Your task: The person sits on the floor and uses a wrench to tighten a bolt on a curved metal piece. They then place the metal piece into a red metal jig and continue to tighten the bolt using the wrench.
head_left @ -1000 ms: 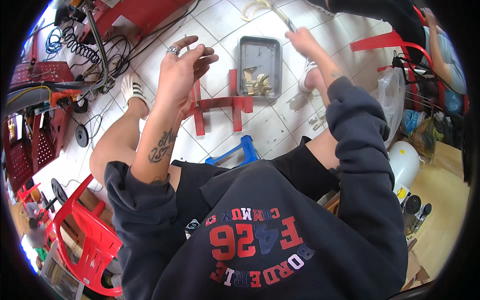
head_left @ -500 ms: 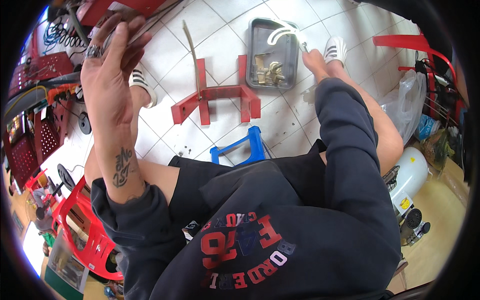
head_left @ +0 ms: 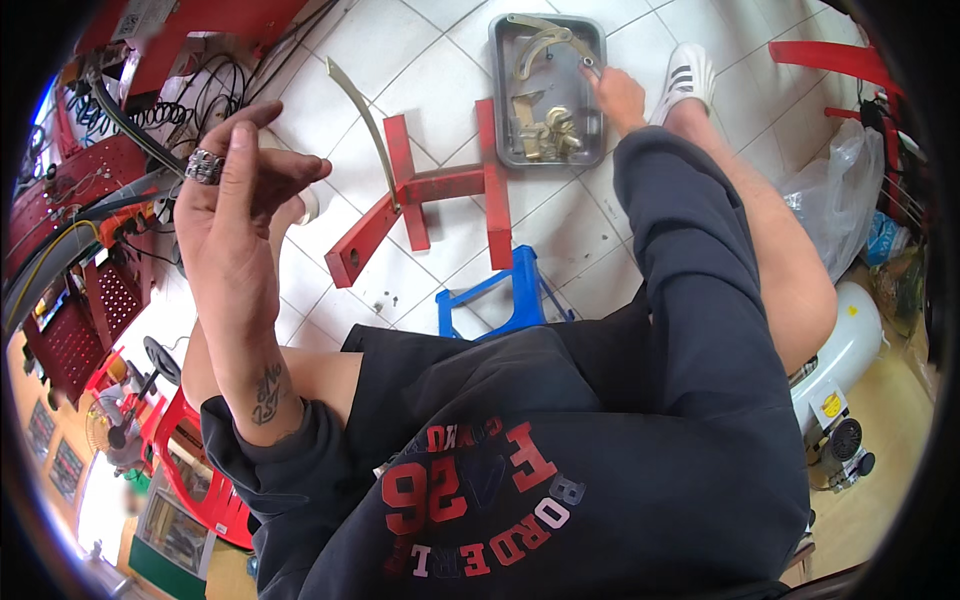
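Observation:
My right hand [head_left: 620, 98] is closed at the right edge of a dark grey tray [head_left: 497, 100] on the floor. Its fingers grip one end of a curved, brass-coloured metal bracket [head_left: 545, 38], which lies over the far part of the tray. Several smaller brass-coloured metal pieces [head_left: 546, 132] sit in a heap at the tray's near end. My left hand [head_left: 235, 195], a chunky ring on one finger, is raised at the left. Its fingers are loosely bent and apart, with nothing in them.
A red metal frame [head_left: 447, 185] stands between my feet, with a thin curved strip [head_left: 362, 120] rising from it. Closer to me is a blue plastic stool [head_left: 500, 298]. Cables and red perforated panels [head_left: 85, 320] crowd the left; a white tank [head_left: 840, 345] stands right.
My right hand has brought the curved bracket down and left over the tray. My left hand has come lower, its fingers bending more. The whole view has shifted slightly.

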Action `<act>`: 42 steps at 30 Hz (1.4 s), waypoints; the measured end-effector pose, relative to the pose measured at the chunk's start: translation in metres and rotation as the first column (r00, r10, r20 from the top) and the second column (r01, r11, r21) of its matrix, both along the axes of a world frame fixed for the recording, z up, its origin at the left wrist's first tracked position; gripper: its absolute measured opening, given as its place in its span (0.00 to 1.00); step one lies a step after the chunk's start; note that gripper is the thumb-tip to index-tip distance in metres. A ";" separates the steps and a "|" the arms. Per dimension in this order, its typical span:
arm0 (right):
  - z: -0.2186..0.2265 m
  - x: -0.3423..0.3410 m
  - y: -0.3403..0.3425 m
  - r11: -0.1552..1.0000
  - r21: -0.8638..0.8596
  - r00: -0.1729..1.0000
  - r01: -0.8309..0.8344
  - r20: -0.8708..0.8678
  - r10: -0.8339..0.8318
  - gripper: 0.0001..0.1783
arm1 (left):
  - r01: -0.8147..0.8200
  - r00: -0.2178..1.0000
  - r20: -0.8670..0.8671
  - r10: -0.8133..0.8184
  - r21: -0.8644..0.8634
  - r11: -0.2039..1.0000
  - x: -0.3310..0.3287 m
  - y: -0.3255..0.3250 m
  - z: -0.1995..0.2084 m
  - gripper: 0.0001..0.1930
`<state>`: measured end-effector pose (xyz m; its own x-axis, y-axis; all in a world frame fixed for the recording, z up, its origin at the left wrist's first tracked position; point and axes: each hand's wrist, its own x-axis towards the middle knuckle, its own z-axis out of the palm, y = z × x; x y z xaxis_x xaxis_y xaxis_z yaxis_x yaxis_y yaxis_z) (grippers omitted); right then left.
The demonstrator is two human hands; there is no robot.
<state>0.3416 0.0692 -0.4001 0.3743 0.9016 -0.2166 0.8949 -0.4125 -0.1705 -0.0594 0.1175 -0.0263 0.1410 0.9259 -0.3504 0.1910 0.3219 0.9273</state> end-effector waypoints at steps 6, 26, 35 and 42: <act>-0.016 0.003 -0.002 0.993 0.031 0.992 -0.115 0.061 0.113 0.33 | 0.012 0.999 -0.032 -0.011 0.031 0.999 -0.006 -0.006 0.004 0.19; 0.275 0.000 0.095 0.862 0.251 0.862 -0.440 0.387 0.327 0.15 | 0.487 0.866 -0.077 -0.494 0.361 0.796 0.170 -0.184 0.098 0.25; 0.329 -0.036 0.085 0.773 0.271 0.717 -0.574 0.622 0.315 0.10 | 0.231 0.946 0.000 -0.323 0.700 0.676 0.151 -0.208 0.126 0.18; 0.323 -0.054 0.053 0.892 0.352 0.942 -0.285 0.275 0.193 0.16 | 0.306 0.749 0.300 -0.591 0.635 0.709 0.110 -0.315 0.182 0.18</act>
